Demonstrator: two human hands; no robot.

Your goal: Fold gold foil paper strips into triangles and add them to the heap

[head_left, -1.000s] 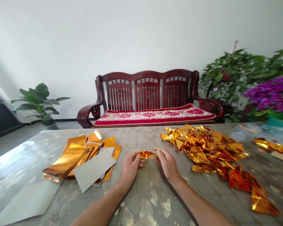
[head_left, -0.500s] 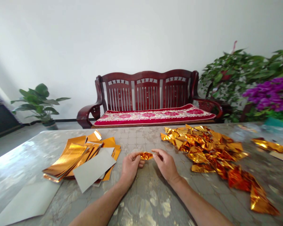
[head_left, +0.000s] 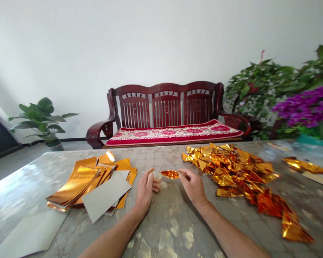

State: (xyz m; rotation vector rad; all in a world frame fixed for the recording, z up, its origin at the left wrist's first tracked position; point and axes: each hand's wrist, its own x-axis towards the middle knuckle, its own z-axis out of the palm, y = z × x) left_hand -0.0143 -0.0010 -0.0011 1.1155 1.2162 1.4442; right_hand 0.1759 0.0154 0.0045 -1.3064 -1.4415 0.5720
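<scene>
A small folded gold foil paper (head_left: pixel 169 174), pointed at its ends like a boat, is pinched at its right tip by my right hand (head_left: pixel 191 184). My left hand (head_left: pixel 145 186) is empty, a little left of the folded piece; its forefinger points up and the lower fingers are loosely curled. To the left lies a fanned stack of flat gold foil sheets (head_left: pixel 79 181), with a pale sheet (head_left: pixel 107 195) face down on top. On the right spreads a heap of folded gold foil pieces (head_left: pixel 231 166).
A pale sheet (head_left: pixel 29 234) lies at the front left of the patterned table (head_left: pixel 161 229). Far right are another gold foil piece (head_left: pixel 307 166), clear plastic (head_left: pixel 276 150) and purple flowers (head_left: pixel 307 107). A wooden bench (head_left: pixel 165 107) stands beyond; a potted plant (head_left: pixel 44 120) is left.
My left hand has let go of the folded gold foil paper and drawn slightly left. My right hand keeps hold of its tip and has shifted a little right. The view has turned slightly.
</scene>
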